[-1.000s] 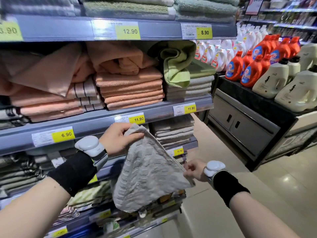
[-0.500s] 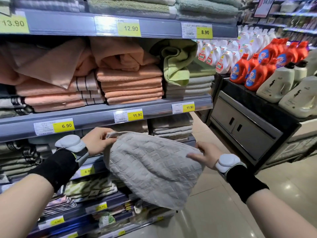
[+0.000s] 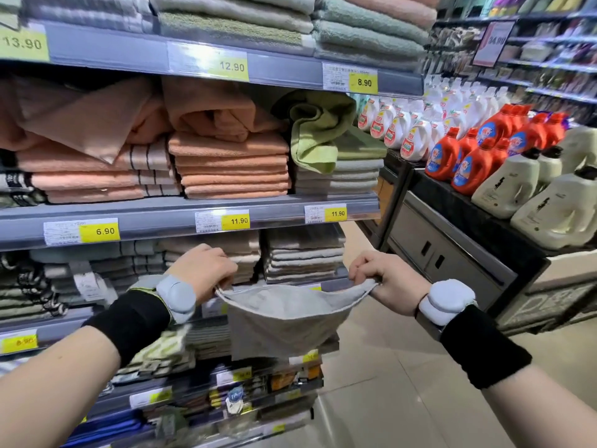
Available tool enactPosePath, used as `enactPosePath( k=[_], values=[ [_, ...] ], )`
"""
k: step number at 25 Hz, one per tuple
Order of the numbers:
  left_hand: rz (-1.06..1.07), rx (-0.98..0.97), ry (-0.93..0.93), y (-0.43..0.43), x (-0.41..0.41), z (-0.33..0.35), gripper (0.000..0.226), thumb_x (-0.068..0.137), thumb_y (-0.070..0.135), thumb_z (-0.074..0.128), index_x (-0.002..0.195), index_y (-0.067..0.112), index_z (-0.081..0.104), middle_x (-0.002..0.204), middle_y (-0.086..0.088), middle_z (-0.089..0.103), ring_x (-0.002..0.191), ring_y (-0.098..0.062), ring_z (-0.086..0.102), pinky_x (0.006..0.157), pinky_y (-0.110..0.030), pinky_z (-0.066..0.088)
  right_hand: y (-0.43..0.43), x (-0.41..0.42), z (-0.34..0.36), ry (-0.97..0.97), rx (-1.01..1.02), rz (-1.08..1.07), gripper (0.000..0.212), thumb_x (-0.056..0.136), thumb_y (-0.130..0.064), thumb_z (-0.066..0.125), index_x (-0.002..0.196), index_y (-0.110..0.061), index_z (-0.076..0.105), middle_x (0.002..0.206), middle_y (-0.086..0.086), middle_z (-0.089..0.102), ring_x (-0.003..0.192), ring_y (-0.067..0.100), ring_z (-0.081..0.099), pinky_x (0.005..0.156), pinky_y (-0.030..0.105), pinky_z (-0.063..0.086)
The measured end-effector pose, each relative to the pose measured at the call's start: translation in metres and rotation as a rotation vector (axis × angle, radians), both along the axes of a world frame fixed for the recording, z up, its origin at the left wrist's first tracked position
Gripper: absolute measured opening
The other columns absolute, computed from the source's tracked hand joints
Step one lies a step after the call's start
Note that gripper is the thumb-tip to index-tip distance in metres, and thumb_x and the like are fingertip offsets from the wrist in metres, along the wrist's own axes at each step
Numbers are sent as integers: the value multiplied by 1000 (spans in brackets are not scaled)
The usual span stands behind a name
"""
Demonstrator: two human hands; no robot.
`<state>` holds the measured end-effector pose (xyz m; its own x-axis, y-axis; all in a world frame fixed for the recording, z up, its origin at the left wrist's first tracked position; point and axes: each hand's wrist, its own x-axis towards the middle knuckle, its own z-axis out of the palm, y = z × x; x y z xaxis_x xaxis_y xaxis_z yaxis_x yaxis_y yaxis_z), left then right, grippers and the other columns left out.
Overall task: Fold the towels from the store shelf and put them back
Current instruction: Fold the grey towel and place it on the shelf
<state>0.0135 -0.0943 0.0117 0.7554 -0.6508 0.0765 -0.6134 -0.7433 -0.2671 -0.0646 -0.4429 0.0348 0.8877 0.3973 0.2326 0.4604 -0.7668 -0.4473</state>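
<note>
The single head-worn view looks forward and down, close on the store shelf (image 3: 181,218) ahead.

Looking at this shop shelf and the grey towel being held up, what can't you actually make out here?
Head view only:
- Grey towel: held by the left hand and right hand; how many layers are folded cannot be told, since its far side is turned away.
- Lower shelves: blurred, price tags unreadable.
- White price labels' small print: too small to read.
- Red sign at top right: blurred.
- Far-left towel stacks: cut off by the edge.
</note>
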Motion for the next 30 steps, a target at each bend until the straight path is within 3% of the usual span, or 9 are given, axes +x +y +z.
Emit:
enactPosePath(
  k=[4, 8, 11, 15, 21, 23, 25, 27, 30],
  values=[
    [196, -128, 48, -5, 8, 0, 16, 78, 14, 54, 78, 29, 50, 82, 7, 63, 87, -21, 60, 75, -28, 41, -28, -1, 26, -203, 36, -102, 34, 70, 11, 65, 63, -22, 68, 74, -6, 64, 71, 8, 61, 64, 14, 45],
    [346, -181, 283, -5, 4, -5, 12, 68, 18, 54, 70, 27, 47, 72, 7, 62, 72, -24, 60, 58, -26, 45, -44, -3, 27, -152, 12, -136, 44, 71, 7, 69, 66, -36, 67, 74, -8, 66, 71, 9, 64, 65, 15, 47],
    [261, -148, 331, -16, -1, -13, 27, 70, 15, 52, 83, 38, 53, 84, 13, 63, 85, -20, 64, 64, -25, 45, -54, -2, 23, -71, 131, -101, 50, 72, 10, 69, 65, -40, 69, 73, -10, 68, 75, 10, 65, 68, 15, 49],
    [62, -352, 356, -17, 4, -12, 34, 69, 6, 47, 83, 34, 61, 82, 20, 58, 90, -18, 63, 75, -34, 52, -70, -4, 23, 147, 464, -19, 31, 78, 1, 60, 72, -25, 75, 84, -2, 69, 85, 25, 63, 81, 41, 49],
    [-300, -616, -35, -68, -14, 32, 27, 61, 3, 74, 66, 29, 68, 101, 4, 59, 93, -20, 54, 78, -32, 44, -48, 2, 37, 366, 929, 89, 24, 72, -5, 54, 63, -19, 72, 78, 3, 72, 79, 14, 64, 72, 24, 49],
    [-364, -736, -43, -81, -17, 44, 23, 67, 9, 75, 71, 30, 69, 111, 2, 57, 102, -20, 55, 85, -33, 43, -32, 10, 37, 468, 943, 135, 11, 72, -17, 68, 80, -10, 72, 79, 4, 70, 77, 13, 64, 70, 21, 50],
    [-459, -782, 13, -94, -20, 51, 18, 69, 15, 79, 75, 30, 71, 118, 6, 51, 110, -18, 53, 93, -31, 42, -12, 23, 32, 492, 823, 118, 41, 70, -33, 77, 93, -1, 68, 93, 7, 68, 90, 17, 62, 84, 27, 48],
    [-504, -819, 33, -108, -25, 55, 8, 77, 23, 74, 83, 27, 74, 119, 10, 49, 112, -10, 52, 96, -27, 41, 14, 32, 27, 438, 704, 126, 40, 77, -37, 71, 102, -5, 70, 114, 4, 66, 110, 17, 59, 101, 34, 40],
    [-308, -916, 143, -109, -22, 59, 40, 77, -7, 61, 110, 16, 64, 112, 21, 54, 97, 12, 55, 89, -28, 42, 40, 37, 25, 533, 884, 138, 25, 76, -31, 72, 93, -12, 72, 99, 11, 69, 93, 20, 62, 90, 36, 46]
  ],
)
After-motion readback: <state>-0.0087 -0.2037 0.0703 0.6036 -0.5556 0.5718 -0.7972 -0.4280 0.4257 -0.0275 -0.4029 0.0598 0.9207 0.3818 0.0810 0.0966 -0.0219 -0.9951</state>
